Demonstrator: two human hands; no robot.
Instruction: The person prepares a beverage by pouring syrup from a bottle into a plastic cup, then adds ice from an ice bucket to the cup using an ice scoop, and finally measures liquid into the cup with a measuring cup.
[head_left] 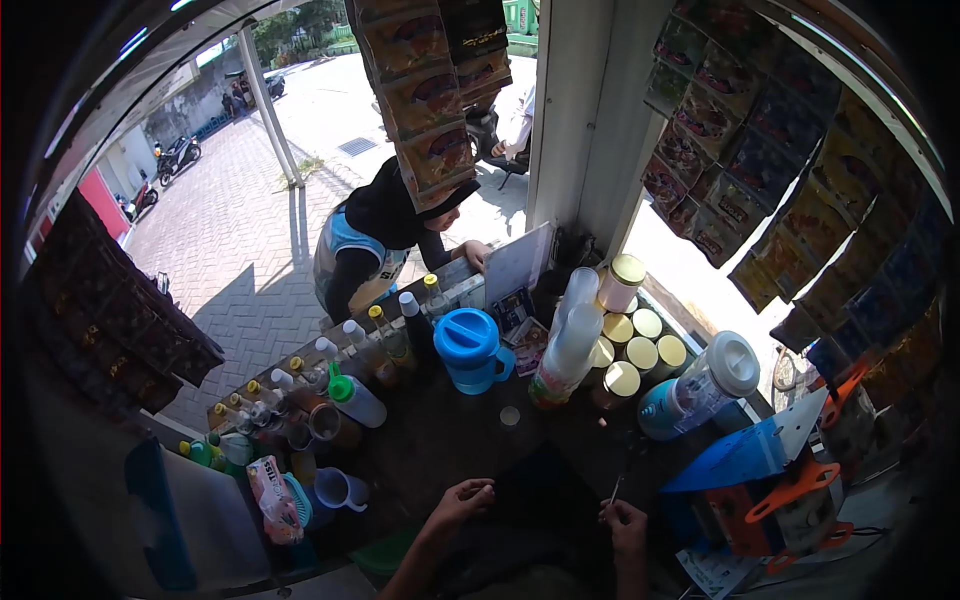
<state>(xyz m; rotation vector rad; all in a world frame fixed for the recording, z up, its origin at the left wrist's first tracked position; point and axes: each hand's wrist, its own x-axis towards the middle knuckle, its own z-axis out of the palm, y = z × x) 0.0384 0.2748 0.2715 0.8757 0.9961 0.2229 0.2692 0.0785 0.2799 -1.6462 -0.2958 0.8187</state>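
My left hand point(464, 502) is at the near edge of the dark counter point(430, 450), its fingers curled and closed; whether anything is in them is hidden. To its right, my right hand point(626, 522) pinches a thin, pale, stick-like thing point(615, 489) that points up and away from me. Dark, shapeless material point(540, 490) lies between the two hands, too dim to name. Beyond them a small round clear lid or cup point(510, 416) sits on the counter. A blue lidded pitcher point(470, 350) stands farther back.
Stacked plastic cups point(568, 345), cream-lidded jars point(640, 352) and a blue-white drink jug point(697, 385) stand right, near an orange-and-blue machine point(770, 490). Bottles point(365, 345), a measuring cup point(340, 489) and a tissue pack point(273, 498) line the left. Sachets point(430, 100) hang overhead. A person point(375, 235) leans in outside.
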